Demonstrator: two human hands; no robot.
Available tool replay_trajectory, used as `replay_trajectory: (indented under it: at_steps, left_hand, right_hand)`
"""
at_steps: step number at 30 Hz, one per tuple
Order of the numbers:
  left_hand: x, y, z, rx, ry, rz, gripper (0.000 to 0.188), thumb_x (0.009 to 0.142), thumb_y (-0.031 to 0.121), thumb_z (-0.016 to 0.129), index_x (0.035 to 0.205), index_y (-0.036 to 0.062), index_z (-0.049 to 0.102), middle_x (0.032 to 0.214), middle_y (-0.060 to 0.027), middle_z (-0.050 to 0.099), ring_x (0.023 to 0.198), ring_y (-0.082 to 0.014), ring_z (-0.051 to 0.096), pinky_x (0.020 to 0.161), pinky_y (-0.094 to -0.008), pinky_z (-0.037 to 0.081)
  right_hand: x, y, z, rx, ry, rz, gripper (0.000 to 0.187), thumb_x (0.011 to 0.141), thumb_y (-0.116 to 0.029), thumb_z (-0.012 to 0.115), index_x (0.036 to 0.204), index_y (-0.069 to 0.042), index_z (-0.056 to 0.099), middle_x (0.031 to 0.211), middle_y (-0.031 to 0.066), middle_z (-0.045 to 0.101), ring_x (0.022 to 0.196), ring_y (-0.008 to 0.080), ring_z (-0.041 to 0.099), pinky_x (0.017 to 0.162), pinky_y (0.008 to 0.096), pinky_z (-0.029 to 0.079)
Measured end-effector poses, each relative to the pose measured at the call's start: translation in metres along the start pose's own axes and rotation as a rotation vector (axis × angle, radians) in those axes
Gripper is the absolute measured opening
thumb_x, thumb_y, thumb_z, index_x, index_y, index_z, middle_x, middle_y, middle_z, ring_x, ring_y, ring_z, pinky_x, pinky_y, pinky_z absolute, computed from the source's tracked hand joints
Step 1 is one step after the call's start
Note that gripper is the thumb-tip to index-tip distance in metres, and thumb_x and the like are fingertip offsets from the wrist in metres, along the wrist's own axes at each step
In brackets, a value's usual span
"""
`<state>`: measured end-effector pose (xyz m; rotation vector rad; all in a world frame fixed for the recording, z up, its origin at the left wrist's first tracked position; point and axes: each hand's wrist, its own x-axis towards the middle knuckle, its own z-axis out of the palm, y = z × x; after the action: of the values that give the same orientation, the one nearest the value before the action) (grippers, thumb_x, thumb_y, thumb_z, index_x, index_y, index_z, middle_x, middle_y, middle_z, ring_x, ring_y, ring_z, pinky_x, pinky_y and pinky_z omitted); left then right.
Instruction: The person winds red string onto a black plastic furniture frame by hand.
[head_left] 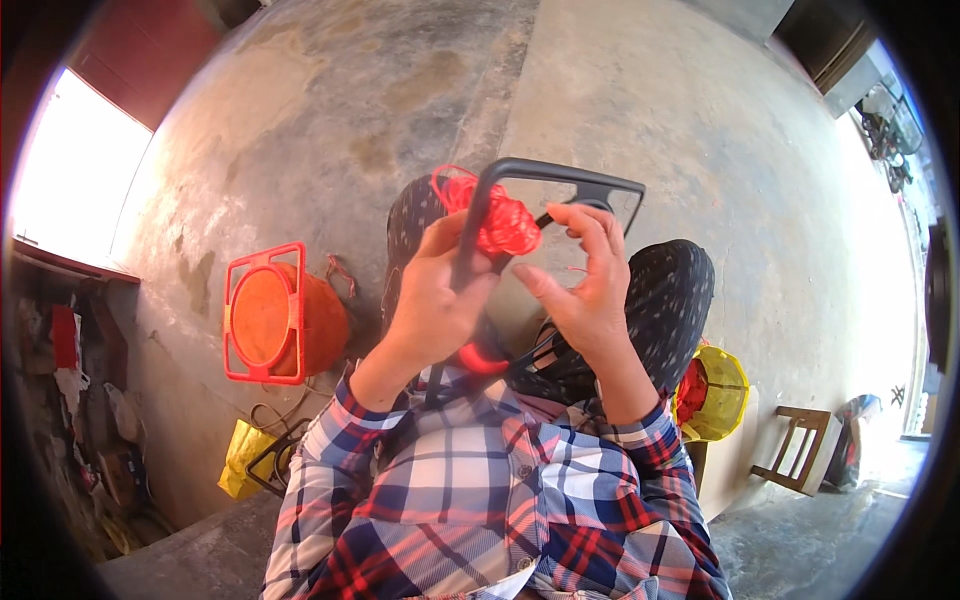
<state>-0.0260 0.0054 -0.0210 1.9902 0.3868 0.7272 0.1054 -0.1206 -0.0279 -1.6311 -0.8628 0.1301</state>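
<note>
My left hand [435,305] is closed around one side of a black frame [555,167] with rounded corners, held above my lap. A tangled bundle of shiny red cord [508,228] is in the same grip, pressed against the frame's bar, with loose loops sticking out at the upper left. To the right, my right hand [590,290] has its thumb and fingers apart, close to the bundle and the frame's inner bar. Its fingertips are near the bar; whether they touch it I cannot tell. Part of the frame's lower end is blurred in front of my shirt.
On the floor at left stands a round orange thing with a red frame [297,315] on it. A yellow bag [245,458] lies below that. A yellow basket [727,395] with red material sits by my right knee, and a small wooden stool [797,450] stands farther right.
</note>
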Motion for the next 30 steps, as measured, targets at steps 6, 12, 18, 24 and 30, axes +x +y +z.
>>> replay_trajectory:
  at_steps: [6, 12, 18, 24, 30]
  left_hand:
    - [0.000, 0.006, 0.004, 0.184, -0.021, 0.086, 0.017, 0.074, 0.004, 0.069, 0.091, 0.0035, 0.069, 0.141, -0.0114, 0.041, 0.116, -0.0302, 0.046, 0.097, -0.0424, 0.040]
    - [-0.003, -0.021, -0.013, 0.016, 0.053, 0.039, 0.010, 0.081, 0.008, 0.066, 0.087, 0.0007, 0.063, 0.131, -0.0134, 0.052, 0.099, -0.0215, 0.058, 0.083, -0.0358, 0.048]
    - [0.003, -0.029, -0.028, -0.462, -0.113, -0.560, 0.018, 0.095, 0.016, 0.056, 0.094, -0.0011, 0.055, 0.069, -0.0125, 0.064, 0.056, -0.0152, 0.058, 0.055, -0.0265, 0.048]
    - [0.004, -0.023, -0.025, -0.436, -0.137, -0.625, 0.021, 0.095, 0.017, 0.056, 0.095, -0.0038, 0.059, 0.072, -0.0126, 0.065, 0.062, -0.0142, 0.060, 0.061, -0.0277, 0.050]
    - [0.003, 0.000, -0.008, -0.025, -0.122, -0.209, 0.012, 0.088, 0.009, 0.062, 0.082, -0.0012, 0.064, 0.094, -0.0119, 0.068, 0.077, -0.0134, 0.061, 0.073, -0.0290, 0.048]
  right_hand:
    - [0.009, 0.005, 0.004, 0.025, 0.092, -0.195, 0.037, 0.068, -0.012, 0.080, 0.102, -0.006, 0.068, 0.105, 0.0056, 0.058, 0.101, 0.0239, 0.055, 0.088, 0.0346, 0.044]
    - [0.006, -0.004, -0.035, 1.058, -0.046, 0.064, 0.053, 0.093, -0.033, 0.059, 0.132, 0.000, 0.047, 0.121, 0.0131, 0.061, 0.120, 0.0286, 0.054, 0.105, 0.0432, 0.039]
    - [-0.052, -0.007, -0.030, 0.851, -0.389, 0.384, 0.064, 0.091, -0.046, 0.059, 0.130, 0.002, 0.044, 0.092, 0.0147, 0.064, 0.075, 0.0224, 0.064, 0.075, 0.0348, 0.050]
    - [-0.032, 0.060, -0.013, 1.099, -0.052, 0.774, 0.038, 0.094, -0.015, 0.060, 0.128, -0.001, 0.051, 0.104, 0.0063, 0.063, 0.082, 0.0160, 0.064, 0.073, 0.0325, 0.055]
    - [0.012, 0.052, 0.008, 0.658, -0.302, 0.615, 0.034, 0.087, -0.012, 0.067, 0.117, 0.002, 0.060, 0.101, 0.0058, 0.065, 0.094, 0.0170, 0.063, 0.090, 0.0335, 0.049]
